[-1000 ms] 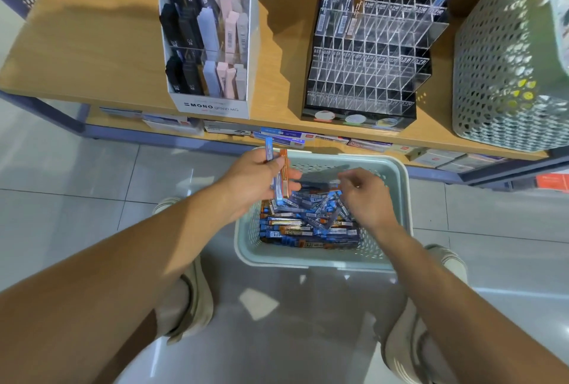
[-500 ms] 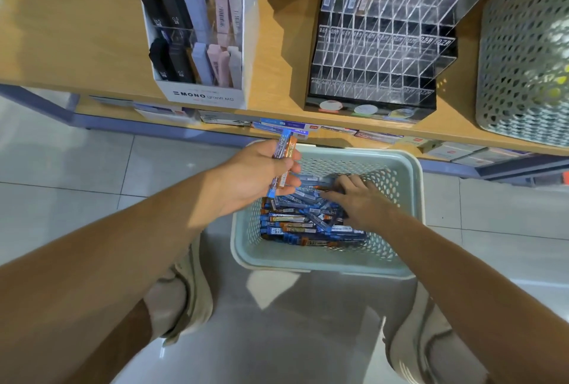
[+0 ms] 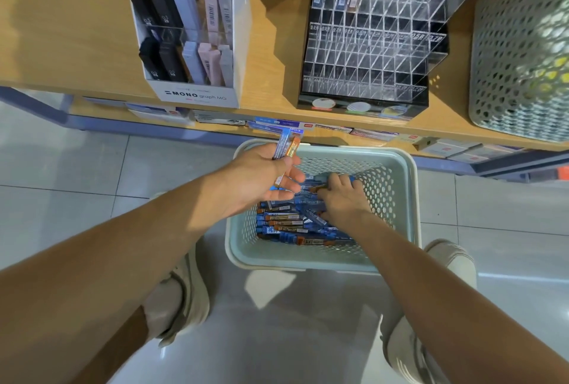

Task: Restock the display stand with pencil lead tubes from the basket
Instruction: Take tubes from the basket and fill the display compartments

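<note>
Left hand [image 3: 261, 177] still clenched round two tubes [image 3: 286, 149] at basket [image 3: 385, 192] rim, 11 o'clock. Right hand [image 3: 341, 199] stays buried in pile [image 3: 283, 223], fingers curled; grasp unclear.

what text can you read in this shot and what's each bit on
"MONO graph MG": front of the white display box.
"0.5 HB", "0.5 2B": black tubes in that box.
"0.5B": a label on the clear display stand; its other labels blurred.
Lead tubes in the basket and in the left hand: print too blurred.
</note>
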